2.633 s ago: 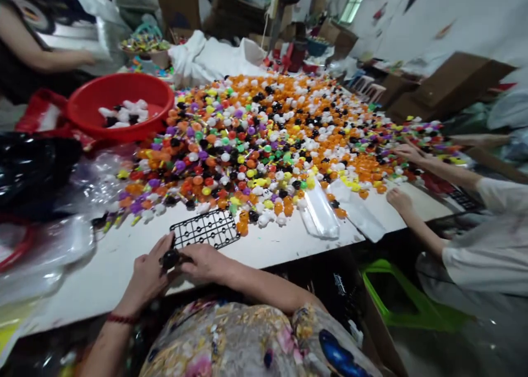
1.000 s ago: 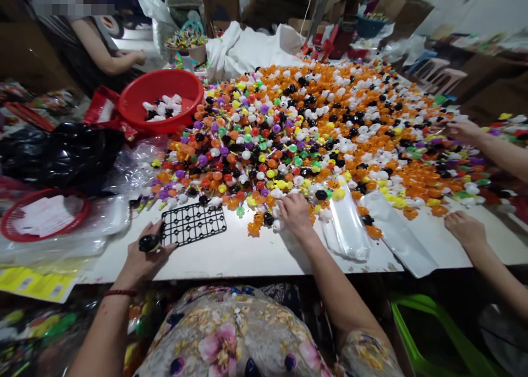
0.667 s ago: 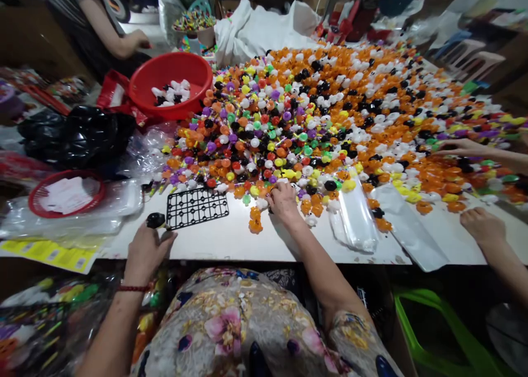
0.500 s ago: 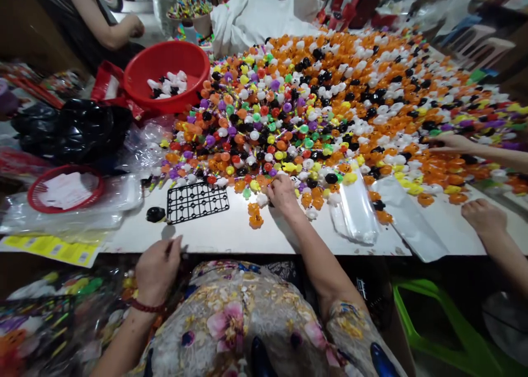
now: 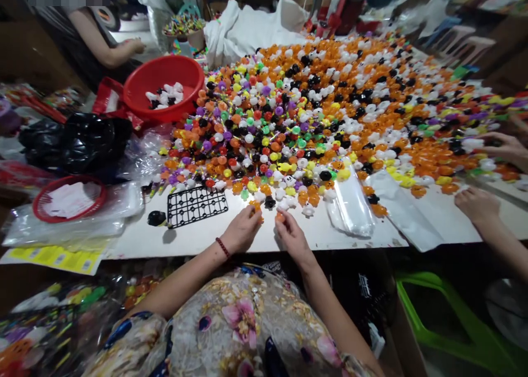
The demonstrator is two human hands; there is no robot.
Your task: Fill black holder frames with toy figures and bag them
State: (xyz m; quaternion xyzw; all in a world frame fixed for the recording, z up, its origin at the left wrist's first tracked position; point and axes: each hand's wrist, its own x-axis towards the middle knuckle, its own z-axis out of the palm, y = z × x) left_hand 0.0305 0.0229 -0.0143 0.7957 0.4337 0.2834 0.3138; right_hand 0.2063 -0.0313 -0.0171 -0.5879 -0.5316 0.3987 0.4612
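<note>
At the front edge of the toy pile (image 5: 264,129), my left hand (image 5: 241,231) has its fingers closed on a small orange plastic toy (image 5: 256,206). Just to its right, my right hand (image 5: 293,238) is curled with its fingertips together. A bit of orange shows at those fingertips, too small to make out. Between and beyond both hands lie a black toy (image 5: 269,202) and white toys (image 5: 287,202). Left of my left hand, a black plastic grid (image 5: 197,206) rests on the white table (image 5: 214,239) next to a round black toy (image 5: 157,218).
A red tub (image 5: 165,85) holding white and black pieces stands behind at left, near a small red basket (image 5: 70,201) and black bags (image 5: 78,140). Clear plastic bags (image 5: 352,201) lie at right. A co-worker's hands (image 5: 478,206) are at the right edge; another person (image 5: 99,41) is behind.
My left hand has come up from the table's front edge to the orange toy. My right hand has drawn back from the pile. A black toy now lies between them.
</note>
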